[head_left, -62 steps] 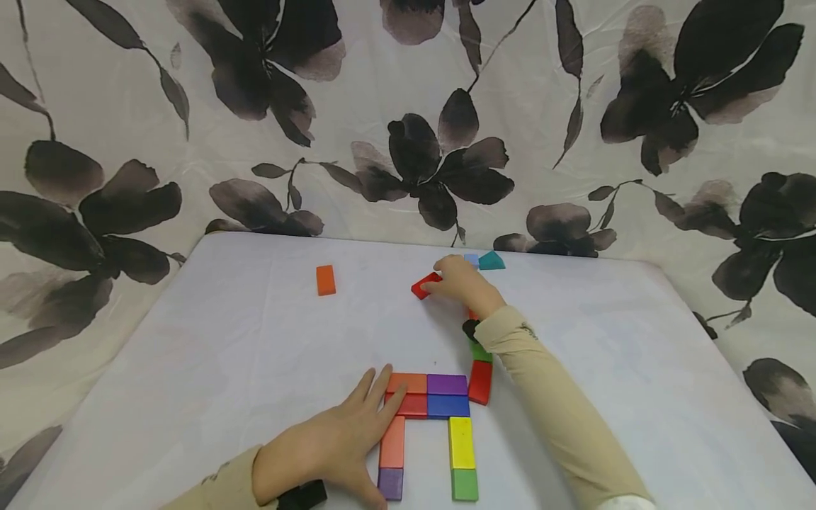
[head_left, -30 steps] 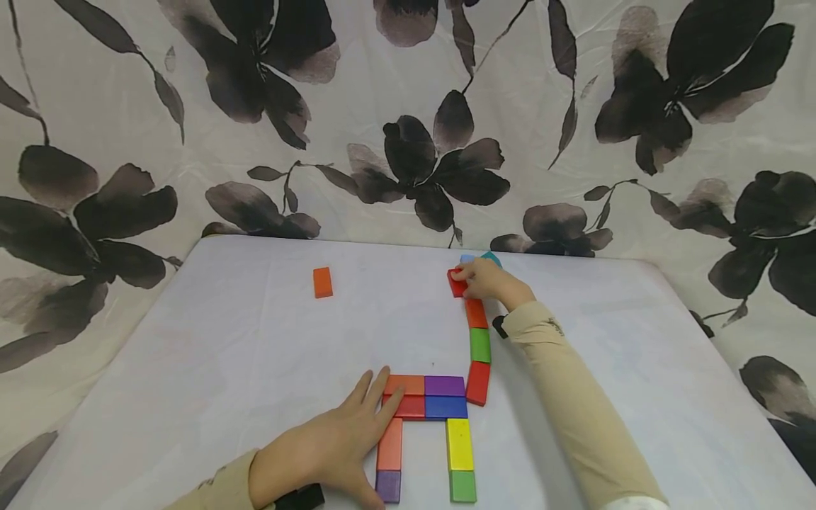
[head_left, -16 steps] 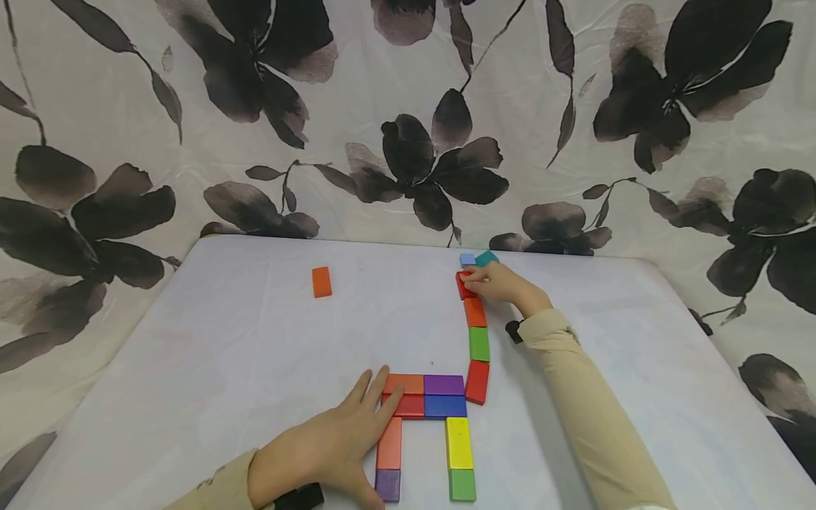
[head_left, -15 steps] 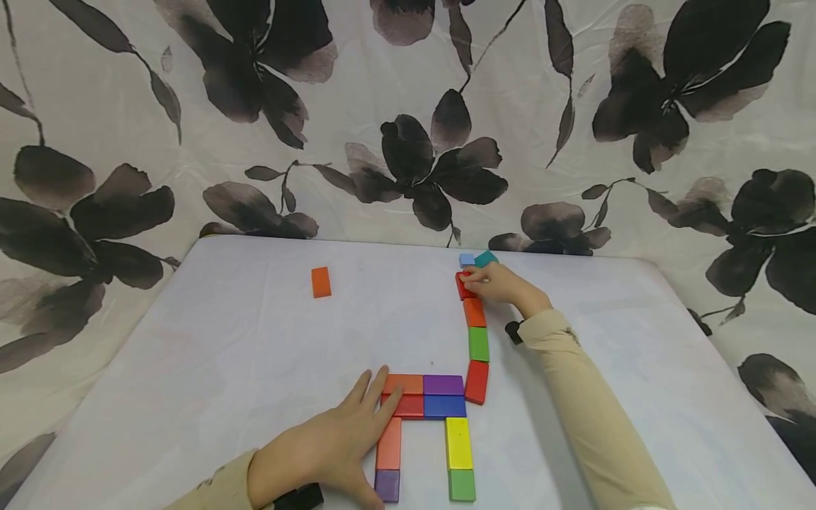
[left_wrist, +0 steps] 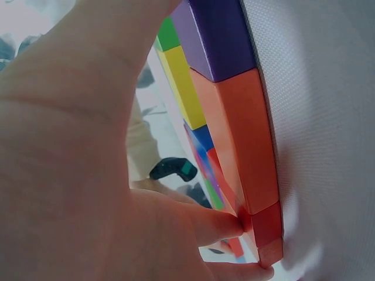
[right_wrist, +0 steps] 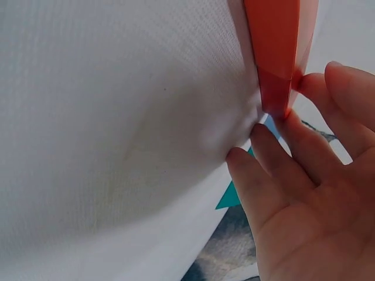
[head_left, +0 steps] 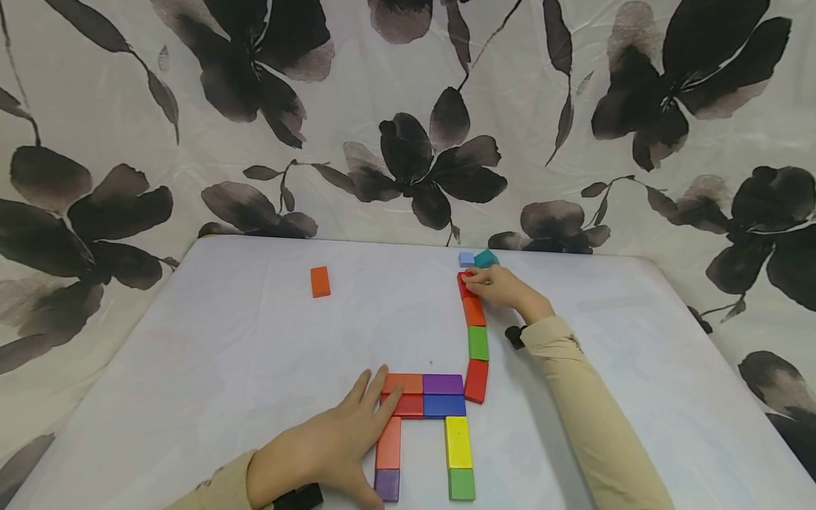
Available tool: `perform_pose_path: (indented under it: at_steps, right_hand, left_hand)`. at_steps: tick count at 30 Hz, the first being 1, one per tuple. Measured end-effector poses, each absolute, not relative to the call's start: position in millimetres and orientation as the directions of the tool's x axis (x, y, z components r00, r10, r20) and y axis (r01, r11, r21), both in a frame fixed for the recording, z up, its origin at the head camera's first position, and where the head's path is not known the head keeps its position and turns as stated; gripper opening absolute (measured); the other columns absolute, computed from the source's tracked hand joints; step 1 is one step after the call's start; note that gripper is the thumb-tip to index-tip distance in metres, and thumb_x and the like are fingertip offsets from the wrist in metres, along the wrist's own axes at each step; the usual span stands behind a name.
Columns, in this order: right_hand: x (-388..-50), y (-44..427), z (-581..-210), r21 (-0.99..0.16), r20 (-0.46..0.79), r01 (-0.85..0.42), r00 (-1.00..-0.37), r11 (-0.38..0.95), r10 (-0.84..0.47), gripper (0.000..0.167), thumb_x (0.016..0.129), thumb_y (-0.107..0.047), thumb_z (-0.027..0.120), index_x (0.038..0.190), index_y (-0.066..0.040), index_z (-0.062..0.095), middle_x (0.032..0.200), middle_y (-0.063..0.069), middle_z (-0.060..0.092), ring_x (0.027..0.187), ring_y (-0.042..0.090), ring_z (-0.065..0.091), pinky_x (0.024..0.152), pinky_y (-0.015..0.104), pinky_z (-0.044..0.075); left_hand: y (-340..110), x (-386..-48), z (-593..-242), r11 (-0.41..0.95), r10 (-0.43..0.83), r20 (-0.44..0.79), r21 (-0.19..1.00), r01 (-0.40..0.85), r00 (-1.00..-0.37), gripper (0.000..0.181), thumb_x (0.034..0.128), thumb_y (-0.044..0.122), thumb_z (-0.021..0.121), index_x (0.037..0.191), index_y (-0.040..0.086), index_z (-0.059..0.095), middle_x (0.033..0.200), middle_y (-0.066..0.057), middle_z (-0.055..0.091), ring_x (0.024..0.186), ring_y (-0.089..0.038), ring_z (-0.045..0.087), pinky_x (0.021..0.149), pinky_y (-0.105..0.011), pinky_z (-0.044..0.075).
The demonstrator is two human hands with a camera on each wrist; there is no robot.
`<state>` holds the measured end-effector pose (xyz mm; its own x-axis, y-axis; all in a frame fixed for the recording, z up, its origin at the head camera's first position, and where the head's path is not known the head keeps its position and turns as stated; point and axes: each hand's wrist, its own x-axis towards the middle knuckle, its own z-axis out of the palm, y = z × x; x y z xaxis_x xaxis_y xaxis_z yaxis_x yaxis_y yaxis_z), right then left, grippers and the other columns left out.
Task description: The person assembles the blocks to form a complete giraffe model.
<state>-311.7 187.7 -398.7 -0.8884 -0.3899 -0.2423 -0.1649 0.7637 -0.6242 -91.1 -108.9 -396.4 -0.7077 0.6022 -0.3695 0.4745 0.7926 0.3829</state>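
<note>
Fingers spread, my left hand (head_left: 328,446) lies along the left side of a block figure. Its fingertips touch the orange block (head_left: 411,383) and red block (left_wrist: 267,226) there, above a salmon block (head_left: 388,443) and a purple one (head_left: 386,486). The figure's right side has purple, blue (head_left: 444,406), yellow (head_left: 457,443) and green blocks. My right hand (head_left: 510,289) holds a small red block (right_wrist: 275,93) by its far end, at the top of a curving row. Below it in that row come orange (head_left: 474,312), green (head_left: 478,343) and red (head_left: 476,381) blocks.
A light blue block (head_left: 466,260) and a teal block (head_left: 486,258) sit by the table's far edge, just beyond the right hand. A single orange block (head_left: 321,282) lies at the back left of the white table (head_left: 255,340). Floral cloth (head_left: 408,85) hangs behind.
My right hand carried the red block rightward and turned it into line with the row's far end, against the orange block. The left hand stays in place.
</note>
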Motion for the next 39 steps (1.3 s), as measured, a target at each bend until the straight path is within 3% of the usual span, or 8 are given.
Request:
perform_pose_path:
  at_steps: [12, 25, 28, 30, 32, 34, 36, 39]
  right_hand:
    - [-311, 188, -401, -0.625, -0.223, -0.177, -0.893, 0.761, -0.391, 0.037, 0.103, -0.017, 0.053, 0.138, -0.005, 0.054, 0.154, 0.015, 0.039, 0.146, 0.038, 0.023, 0.113, 0.051, 0.030]
    - [-314, 187, -400, -0.606, -0.165, -0.212, -0.910, 0.767, -0.381, 0.035, 0.102, -0.017, 0.054, 0.135, -0.007, 0.061, 0.149, 0.017, 0.046, 0.142, 0.038, 0.033, 0.110, 0.049, 0.037]
    - [-315, 186, -397, -0.596, -0.074, -0.260, -0.924, 0.760, -0.374, 0.034, 0.101, -0.014, 0.053, 0.132, -0.003, 0.064, 0.140, 0.019, 0.055, 0.132, 0.036, 0.046, 0.105, 0.048, 0.042]
    - [-317, 184, -393, -0.584, 0.000, -0.291, -0.934, 0.758, -0.358, 0.034, 0.100, -0.011, 0.051, 0.130, 0.000, 0.064, 0.132, 0.021, 0.060, 0.114, 0.035, 0.056, 0.094, 0.044, 0.049]
    - [-321, 182, -390, -0.569, 0.044, -0.307, -0.938, 0.763, -0.345, 0.037, 0.099, -0.006, 0.046, 0.132, 0.002, 0.061, 0.129, 0.022, 0.062, 0.101, 0.034, 0.056, 0.083, 0.042, 0.049]
    - [-324, 180, -386, -0.550, 0.034, -0.306, -0.938, 0.777, -0.345, 0.042, 0.099, -0.004, 0.041, 0.137, 0.003, 0.056, 0.134, 0.023, 0.058, 0.104, 0.035, 0.054, 0.086, 0.044, 0.047]
    - [-327, 178, -382, -0.518, -0.022, -0.303, -0.930, 0.800, -0.366, 0.048, 0.098, -0.002, 0.035, 0.144, 0.004, 0.047, 0.142, 0.024, 0.050, 0.121, 0.037, 0.052, 0.101, 0.047, 0.043]
    - [-331, 176, -379, -0.472, -0.143, -0.284, -0.909, 0.835, -0.390, 0.055, 0.097, -0.003, 0.029, 0.151, 0.003, 0.034, 0.156, 0.023, 0.031, 0.145, 0.037, 0.028, 0.118, 0.048, 0.021]
  left_hand:
    - [-109, -92, -396, 0.791, 0.605, -0.372, 0.386, 0.475, -0.704, 0.135, 0.0578, 0.077, 0.078, 0.159, 0.012, 0.018, 0.165, -0.017, -0.001, 0.148, -0.045, 0.007, 0.097, -0.054, 0.047]
    - [-110, -92, -398, 0.777, 0.621, -0.349, 0.393, 0.492, -0.702, 0.133, 0.0599, 0.074, 0.079, 0.159, 0.008, 0.019, 0.164, -0.020, -0.002, 0.147, -0.047, 0.006, 0.097, -0.051, 0.048]
    - [-110, -91, -397, 0.772, 0.627, -0.339, 0.389, 0.502, -0.702, 0.134, 0.0600, 0.074, 0.079, 0.159, 0.007, 0.018, 0.164, -0.020, -0.002, 0.147, -0.047, 0.006, 0.097, -0.050, 0.048]
    - [-110, -91, -397, 0.769, 0.631, -0.333, 0.387, 0.509, -0.700, 0.135, 0.0599, 0.075, 0.079, 0.159, 0.007, 0.017, 0.164, -0.021, -0.002, 0.147, -0.048, 0.006, 0.097, -0.049, 0.049]
    - [-111, -91, -398, 0.765, 0.636, -0.327, 0.387, 0.515, -0.699, 0.135, 0.0599, 0.075, 0.078, 0.159, 0.007, 0.017, 0.163, -0.022, -0.002, 0.147, -0.048, 0.007, 0.096, -0.049, 0.049]
    - [-111, -91, -398, 0.763, 0.639, -0.321, 0.383, 0.521, -0.699, 0.135, 0.0597, 0.076, 0.078, 0.158, 0.006, 0.018, 0.163, -0.022, -0.002, 0.146, -0.048, 0.007, 0.096, -0.049, 0.049]
    - [-111, -91, -399, 0.764, 0.637, -0.320, 0.381, 0.521, -0.701, 0.135, 0.0594, 0.076, 0.078, 0.158, 0.006, 0.018, 0.163, -0.022, -0.002, 0.146, -0.048, 0.007, 0.096, -0.049, 0.049]
    - [-110, -91, -399, 0.769, 0.631, -0.324, 0.379, 0.514, -0.705, 0.135, 0.0591, 0.077, 0.077, 0.158, 0.006, 0.019, 0.164, -0.021, -0.002, 0.147, -0.047, 0.008, 0.097, -0.049, 0.049]
